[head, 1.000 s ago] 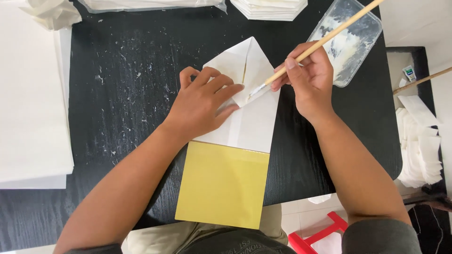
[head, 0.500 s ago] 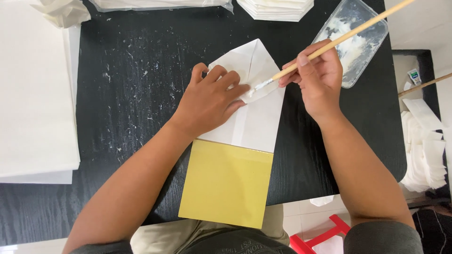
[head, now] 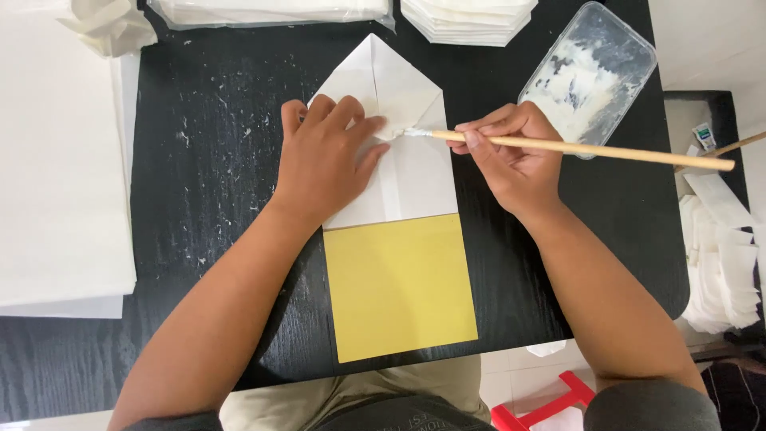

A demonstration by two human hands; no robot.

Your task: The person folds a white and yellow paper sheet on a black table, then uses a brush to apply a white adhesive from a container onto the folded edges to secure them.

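Note:
A folded white paper [head: 411, 172] with a pointed top lies on the black table [head: 207, 160], resting partly over a yellow sheet [head: 399, 287]. My left hand [head: 323, 160] presses flat on the white paper's left side. My right hand [head: 511, 156] grips a long wooden brush [head: 590, 149], held almost level. The brush's white, paste-covered tip touches the paper's fold just right of my left fingers.
A clear plastic tub [head: 590, 68] of white paste stands at the back right. Stacks of white paper [head: 467, 16] and a plastic-wrapped pack [head: 271, 12] line the far edge. Large white sheets [head: 60, 175] lie left. Paper scraps [head: 718, 263] and a second stick [head: 730, 146] sit right.
The brush handle has swung down from a steep diagonal to nearly level. Its tip stays on the fold. My left hand keeps pressing the paper.

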